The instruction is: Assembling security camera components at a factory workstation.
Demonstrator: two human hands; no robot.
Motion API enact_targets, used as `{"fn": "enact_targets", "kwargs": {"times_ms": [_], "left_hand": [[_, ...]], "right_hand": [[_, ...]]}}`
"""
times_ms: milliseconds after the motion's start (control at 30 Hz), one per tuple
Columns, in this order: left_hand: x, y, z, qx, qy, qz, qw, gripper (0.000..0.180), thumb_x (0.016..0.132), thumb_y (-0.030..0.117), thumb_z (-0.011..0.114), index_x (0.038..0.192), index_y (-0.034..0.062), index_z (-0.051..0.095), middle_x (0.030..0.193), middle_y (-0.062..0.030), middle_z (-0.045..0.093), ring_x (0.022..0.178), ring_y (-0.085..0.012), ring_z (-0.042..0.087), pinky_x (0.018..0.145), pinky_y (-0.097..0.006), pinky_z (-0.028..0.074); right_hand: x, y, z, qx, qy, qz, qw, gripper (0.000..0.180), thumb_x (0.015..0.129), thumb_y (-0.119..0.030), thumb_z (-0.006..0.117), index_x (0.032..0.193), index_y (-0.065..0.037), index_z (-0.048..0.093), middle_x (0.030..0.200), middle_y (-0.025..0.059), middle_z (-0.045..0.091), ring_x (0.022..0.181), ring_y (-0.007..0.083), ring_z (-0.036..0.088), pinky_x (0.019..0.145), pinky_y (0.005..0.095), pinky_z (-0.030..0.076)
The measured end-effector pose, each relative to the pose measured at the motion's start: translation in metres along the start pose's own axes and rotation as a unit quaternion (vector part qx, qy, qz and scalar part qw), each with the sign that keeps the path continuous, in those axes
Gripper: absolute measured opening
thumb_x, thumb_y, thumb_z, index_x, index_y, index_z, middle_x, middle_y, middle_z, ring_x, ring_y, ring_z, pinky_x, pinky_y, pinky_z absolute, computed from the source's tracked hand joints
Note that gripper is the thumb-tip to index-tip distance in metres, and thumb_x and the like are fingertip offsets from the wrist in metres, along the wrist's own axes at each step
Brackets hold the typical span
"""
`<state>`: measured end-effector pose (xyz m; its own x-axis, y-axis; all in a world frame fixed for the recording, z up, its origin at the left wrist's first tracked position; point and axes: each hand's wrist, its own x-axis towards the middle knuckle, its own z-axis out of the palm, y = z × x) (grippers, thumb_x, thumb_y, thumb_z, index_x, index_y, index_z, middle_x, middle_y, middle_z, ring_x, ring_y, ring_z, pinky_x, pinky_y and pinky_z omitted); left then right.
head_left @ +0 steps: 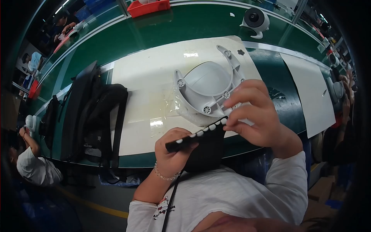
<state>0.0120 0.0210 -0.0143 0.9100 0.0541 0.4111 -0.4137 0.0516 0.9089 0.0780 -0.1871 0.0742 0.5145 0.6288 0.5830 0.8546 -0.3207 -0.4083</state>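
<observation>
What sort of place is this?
Likely a factory assembly floor: a long green workbench, a molded white plastic part, and a co-worker busy at far left.

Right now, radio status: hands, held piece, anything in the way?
Left hand gripping black white-dotted strip. Right hand at its right end. White plastic shell just beyond.
</observation>
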Motion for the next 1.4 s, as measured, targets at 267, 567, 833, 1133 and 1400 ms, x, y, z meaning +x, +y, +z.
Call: {"fn": "enact_targets", "kwargs": {"times_ms": [267, 567, 833, 1133, 1400], "left_hand": [[-0.001, 0.005, 0.000, -0.059, 0.039, -0.058, 0.996, 0.017, 0.065, -0.008, 0.068, 0.079, -0.0015, 0.060, 0.077, -0.0098, 0.060, 0.070, -0.0163, 0.057, 0.064, -0.024, 0.044], [-0.004, 0.005, 0.001, -0.037, 0.038, -0.061, 0.997, 0.015, 0.065, -0.009, 0.066, 0.078, -0.0022, 0.062, 0.078, -0.0095, 0.061, 0.068, -0.0153, 0.058, 0.062, -0.024, 0.045], [-0.002, 0.005, -0.001, 0.022, 0.020, -0.056, 0.998, 0.013, 0.067, -0.007, 0.066, 0.078, -0.0009, 0.062, 0.075, -0.0074, 0.062, 0.064, -0.0120, 0.057, 0.058, -0.022, 0.043], [0.000, -0.002, -0.003, 0.063, -0.020, -0.013, 0.998, 0.015, 0.066, -0.003, 0.070, 0.078, -0.0008, 0.061, 0.066, -0.0064, 0.058, 0.055, -0.0118, 0.052, 0.051, -0.023, 0.040], [-0.002, -0.003, -0.001, 0.028, 0.004, -0.066, 0.997, 0.018, 0.065, -0.003, 0.070, 0.079, 0.0001, 0.060, 0.067, -0.0055, 0.058, 0.055, -0.0114, 0.052, 0.052, -0.022, 0.041]], "right_hand": [[-0.001, 0.002, 0.008, 0.037, -0.021, -0.027, 0.999, 0.031, 0.064, -0.012, 0.074, 0.090, -0.014, 0.056, 0.097, -0.0007, 0.058, 0.097, 0.0174, 0.053, 0.087, 0.0378, 0.027], [-0.003, 0.002, 0.014, 0.048, -0.005, -0.019, 0.999, 0.046, 0.068, -0.008, 0.072, 0.106, -0.015, 0.048, 0.089, -0.0028, 0.060, 0.093, 0.0152, 0.055, 0.090, 0.0425, 0.023], [-0.009, 0.000, 0.012, -0.066, 0.019, -0.157, 0.985, 0.024, 0.074, -0.010, 0.064, 0.094, -0.018, 0.055, 0.086, -0.0037, 0.060, 0.087, 0.0121, 0.057, 0.094, 0.0389, 0.021], [-0.007, 0.000, 0.037, 0.053, 0.097, -0.154, 0.982, 0.034, 0.074, -0.003, 0.060, 0.102, -0.020, 0.054, 0.099, 0.0045, 0.056, 0.081, 0.0138, 0.057, 0.069, 0.0281, 0.033], [-0.007, -0.003, 0.023, 0.178, -0.002, -0.157, 0.972, 0.045, 0.066, -0.011, 0.069, 0.108, -0.018, 0.054, 0.085, 0.0011, 0.052, 0.065, 0.0132, 0.054, 0.060, 0.0284, 0.033]]}}
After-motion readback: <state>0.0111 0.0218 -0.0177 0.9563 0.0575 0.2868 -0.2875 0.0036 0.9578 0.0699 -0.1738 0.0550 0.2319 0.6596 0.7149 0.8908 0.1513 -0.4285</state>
